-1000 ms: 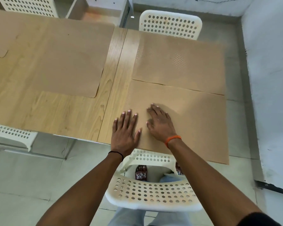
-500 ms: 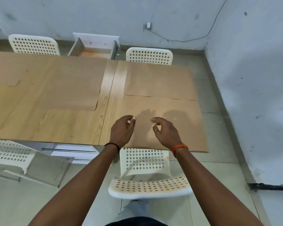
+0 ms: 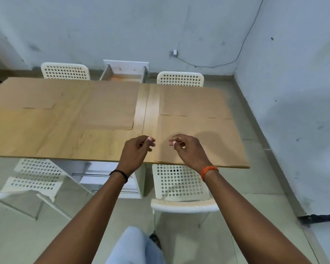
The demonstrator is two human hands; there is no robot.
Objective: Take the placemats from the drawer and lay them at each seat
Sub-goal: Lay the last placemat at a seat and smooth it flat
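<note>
Several tan placemats lie on the wooden table (image 3: 46, 141). The near right placemat (image 3: 213, 141) lies flat at the seat in front of me, with a far right placemat (image 3: 192, 101) just behind it. A middle placemat (image 3: 111, 109) and a far left placemat (image 3: 27, 96) lie further left. My left hand (image 3: 136, 149) and my right hand (image 3: 188, 147) hover above the near table edge with loosely curled fingers, holding nothing. The open white drawer (image 3: 125, 73) stands past the table's far edge.
White perforated chairs stand around the table: one (image 3: 179, 183) right before me, one (image 3: 34, 178) at the near left, two (image 3: 180, 79) at the far side. Grey walls close the back and right. A white drawer cabinet (image 3: 111, 180) sits under the table.
Both hands lifted off the near right placemat and their fingers curled loosely. I drew back from the table, so more of the room and wall shows.
</note>
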